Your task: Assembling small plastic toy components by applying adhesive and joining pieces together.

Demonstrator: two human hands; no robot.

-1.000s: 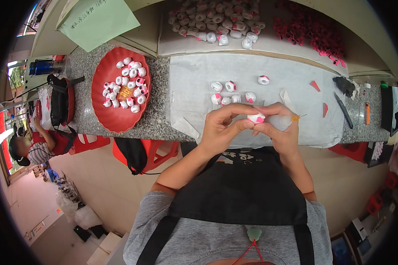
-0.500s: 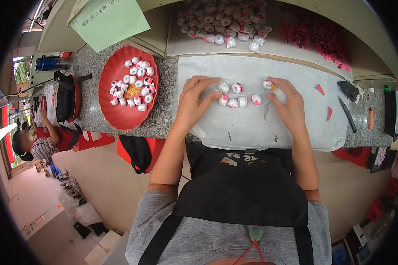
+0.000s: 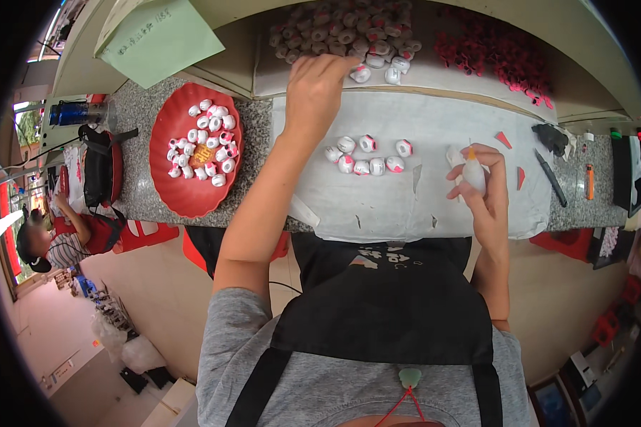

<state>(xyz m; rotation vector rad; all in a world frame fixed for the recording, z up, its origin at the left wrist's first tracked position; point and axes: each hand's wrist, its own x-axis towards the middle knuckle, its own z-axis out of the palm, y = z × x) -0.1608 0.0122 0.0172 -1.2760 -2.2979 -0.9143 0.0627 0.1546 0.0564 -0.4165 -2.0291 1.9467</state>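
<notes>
The person's left hand [image 3: 318, 91] is at the upper centre of the frame, extended to the near edge of a heap of small white pieces [image 3: 342, 32] with pink patches, piled on the shelf [image 3: 427, 77]. Its fingers are bent and turned downward; whether they grasp a piece or only touch the heap cannot be told, as the hand itself covers the spot.

The right hand [image 3: 490, 186], right of centre, grasps a small pale bottle [image 3: 473, 176] between thumb and fingers, its yellow tip pointing toward the top of the frame.

At the centre, eight loose white-and-pink pieces [image 3: 361, 167] sit in a loose cluster on the white paper sheet [image 3: 377, 203], between the two hands and well apart from the right one. Many similar pieces lie in the red scalloped dish [image 3: 165, 181] at the left of the frame, on the speckled counter [image 3: 258, 142].

A mound of bright pink parts [image 3: 491, 57] occupies the upper right of the shelf. Below it, two red slivers [image 3: 503, 139] and a dark slim tool [image 3: 550, 176] lie to the right of the right hand. A green note [image 3: 160, 43] hangs at the upper left.
</notes>
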